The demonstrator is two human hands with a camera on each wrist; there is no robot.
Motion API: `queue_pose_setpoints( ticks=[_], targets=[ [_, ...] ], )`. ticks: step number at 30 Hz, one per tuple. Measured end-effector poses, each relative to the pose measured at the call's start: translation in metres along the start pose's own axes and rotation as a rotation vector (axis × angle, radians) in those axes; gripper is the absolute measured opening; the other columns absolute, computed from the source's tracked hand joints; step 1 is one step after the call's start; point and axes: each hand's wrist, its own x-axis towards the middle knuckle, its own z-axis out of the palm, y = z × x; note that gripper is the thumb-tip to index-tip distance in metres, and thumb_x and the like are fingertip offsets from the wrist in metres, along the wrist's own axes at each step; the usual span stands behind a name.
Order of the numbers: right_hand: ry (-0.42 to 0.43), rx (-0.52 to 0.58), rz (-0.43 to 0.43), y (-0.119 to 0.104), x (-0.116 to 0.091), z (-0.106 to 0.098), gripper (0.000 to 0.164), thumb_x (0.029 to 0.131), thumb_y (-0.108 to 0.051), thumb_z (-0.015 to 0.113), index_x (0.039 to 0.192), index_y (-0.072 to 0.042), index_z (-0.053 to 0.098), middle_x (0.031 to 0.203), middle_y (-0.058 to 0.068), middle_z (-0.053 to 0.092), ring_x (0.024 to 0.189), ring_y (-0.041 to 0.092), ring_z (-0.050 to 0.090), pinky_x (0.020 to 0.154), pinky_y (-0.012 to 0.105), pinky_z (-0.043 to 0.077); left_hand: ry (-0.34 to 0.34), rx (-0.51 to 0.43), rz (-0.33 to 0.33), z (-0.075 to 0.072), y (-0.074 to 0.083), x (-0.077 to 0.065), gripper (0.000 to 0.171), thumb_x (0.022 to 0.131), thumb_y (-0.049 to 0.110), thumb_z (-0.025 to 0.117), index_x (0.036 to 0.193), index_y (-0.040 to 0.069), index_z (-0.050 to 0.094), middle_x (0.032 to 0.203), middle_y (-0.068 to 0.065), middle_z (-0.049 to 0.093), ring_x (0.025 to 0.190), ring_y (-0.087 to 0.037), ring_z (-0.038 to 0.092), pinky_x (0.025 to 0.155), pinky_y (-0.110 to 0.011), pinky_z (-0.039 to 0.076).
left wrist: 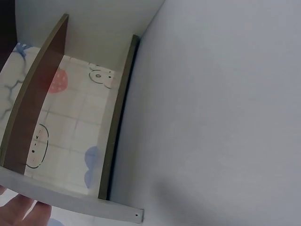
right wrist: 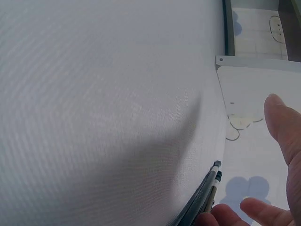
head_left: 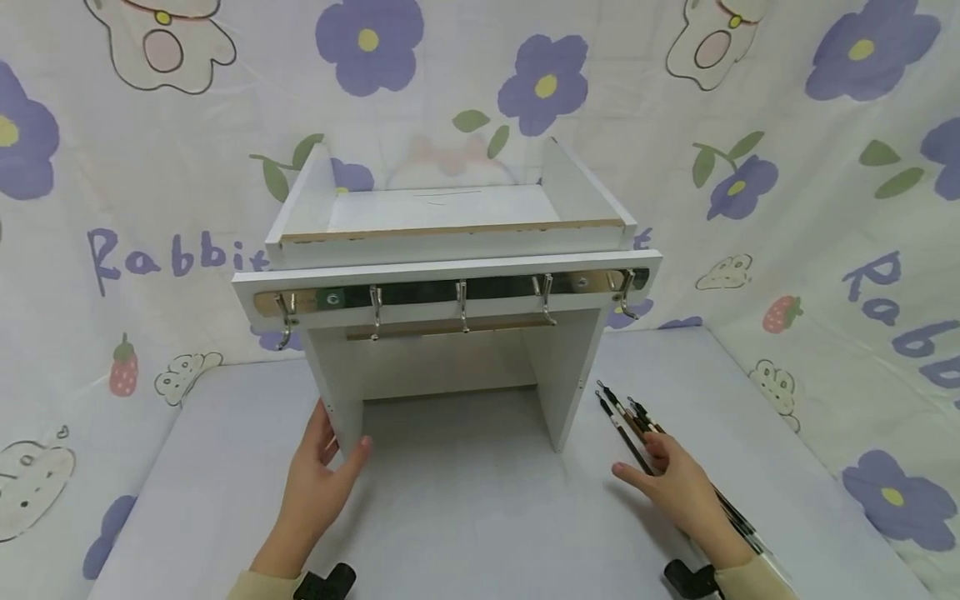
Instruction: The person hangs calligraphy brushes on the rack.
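A small white shelf unit (head_left: pixel 442 260) stands on the table, with a metal hook rail (head_left: pixel 420 292) across its front. My left hand (head_left: pixel 315 479) is at the lower left side panel (head_left: pixel 332 379), fingers along its outer face and thumb stretched out before it. Those fingers (left wrist: pixel 35 214) show right at the panel's edge in the left wrist view. To the right of the unit lies a bundle of thin calligraphy brushes (head_left: pixel 621 427) with small loops at their dark ends. Over them is my right hand (head_left: pixel 686 487), thumb spread wide and fingertips right at the handles.
The table (head_left: pixel 465 525) has a white cloth on it. Behind and at the sides hangs a curtain (head_left: pixel 442 50) printed with purple flowers and rabbits. Several hooks (head_left: pixel 462 308) jut forward from the rail, and the unit's top is an open tray (head_left: pixel 450 208).
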Motion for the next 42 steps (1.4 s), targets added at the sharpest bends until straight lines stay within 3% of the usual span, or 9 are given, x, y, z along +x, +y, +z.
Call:
queue_pose_setpoints(
  ticks=[9, 15, 28, 37, 42],
  targets=[
    [0.022, -0.022, 0.009, 0.005, -0.001, 0.003, 0.091, 0.077, -0.059, 0.072, 0.141, -0.001, 0.041, 0.133, 0.024, 0.052, 0.115, 0.038, 0.054, 0.087, 0.053, 0.048, 0.018, 0.002, -0.096, -0.003, -0.003, 0.013, 0.067, 0.096, 0.028, 0.061, 0.154, 0.022, 0.027, 0.149, -0.015, 0.039, 0.129, -0.039, 0.044, 0.096, -0.046, 0.044],
    [0.038, -0.019, 0.032, 0.002, -0.002, 0.008, 0.079, 0.082, -0.042, 0.076, 0.139, 0.001, 0.043, 0.129, 0.024, 0.053, 0.112, 0.036, 0.054, 0.084, 0.050, 0.050, 0.042, -0.037, -0.153, -0.008, -0.011, 0.017, 0.062, 0.094, 0.029, 0.065, 0.150, 0.022, 0.038, 0.147, -0.011, 0.043, 0.126, -0.038, 0.047, 0.094, -0.041, 0.047],
    [0.076, -0.046, -0.008, 0.005, 0.003, 0.012, 0.050, 0.085, -0.008, 0.071, 0.130, 0.004, 0.050, 0.115, 0.020, 0.060, 0.099, 0.030, 0.059, 0.076, 0.045, 0.052, -0.004, 0.018, -0.196, -0.009, -0.013, 0.017, 0.059, 0.097, 0.033, 0.059, 0.151, 0.023, 0.036, 0.147, -0.007, 0.044, 0.126, -0.035, 0.050, 0.093, -0.042, 0.048],
    [0.082, -0.033, 0.002, 0.011, 0.003, 0.007, 0.037, 0.085, -0.009, 0.072, 0.117, 0.003, 0.057, 0.091, 0.006, 0.063, 0.079, 0.019, 0.059, 0.063, 0.035, 0.050, 0.024, 0.026, -0.183, -0.007, -0.010, 0.018, 0.055, 0.096, 0.028, 0.061, 0.148, 0.021, 0.042, 0.142, -0.007, 0.049, 0.122, -0.033, 0.053, 0.091, -0.040, 0.050],
    [0.065, -0.003, 0.012, 0.010, 0.000, 0.003, 0.032, 0.084, -0.012, 0.072, 0.111, 0.002, 0.061, 0.086, 0.005, 0.063, 0.074, 0.018, 0.058, 0.059, 0.031, 0.048, 0.023, 0.031, -0.201, -0.007, -0.009, 0.017, 0.054, 0.096, 0.028, 0.061, 0.146, 0.019, 0.044, 0.141, -0.009, 0.051, 0.123, -0.033, 0.053, 0.092, -0.041, 0.049]
  ],
)
